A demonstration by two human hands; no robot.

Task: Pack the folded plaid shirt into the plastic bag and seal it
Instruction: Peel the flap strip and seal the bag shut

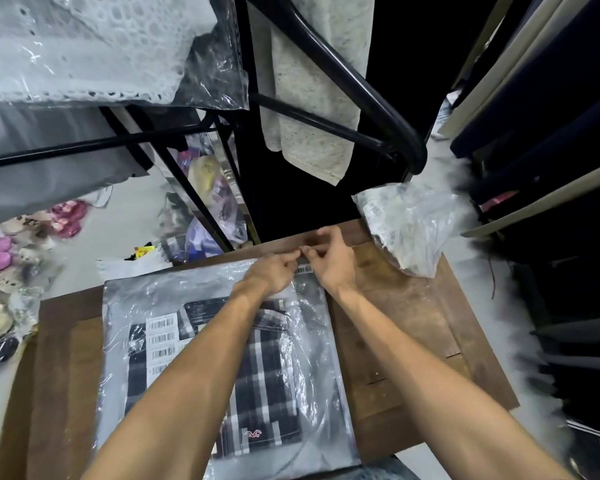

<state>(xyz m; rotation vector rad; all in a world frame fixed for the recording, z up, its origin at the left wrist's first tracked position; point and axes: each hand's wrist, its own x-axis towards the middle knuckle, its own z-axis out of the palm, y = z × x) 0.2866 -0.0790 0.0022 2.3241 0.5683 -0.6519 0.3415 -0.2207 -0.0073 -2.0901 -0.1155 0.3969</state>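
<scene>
A dark plaid shirt [260, 382], folded, lies inside a clear plastic bag [146, 299] flat on a brown wooden table [402, 327]. White barcode stickers [161, 337] sit on the bag's left part. At the bag's far edge my left hand [274, 273] and my right hand [329, 261] meet fingertip to fingertip. Both pinch the bag's top strip beside a small barcode label [305, 269]. My forearms cross over the shirt and hide part of it.
A crumpled plastic bag with a garment [406, 223] rests on the table's far right corner. A black metal rack [361, 95] with a hanging grey cloth [312, 98] stands behind. Bagged clothes [84, 46] lie on the left; dark garments [551, 133] hang at the right.
</scene>
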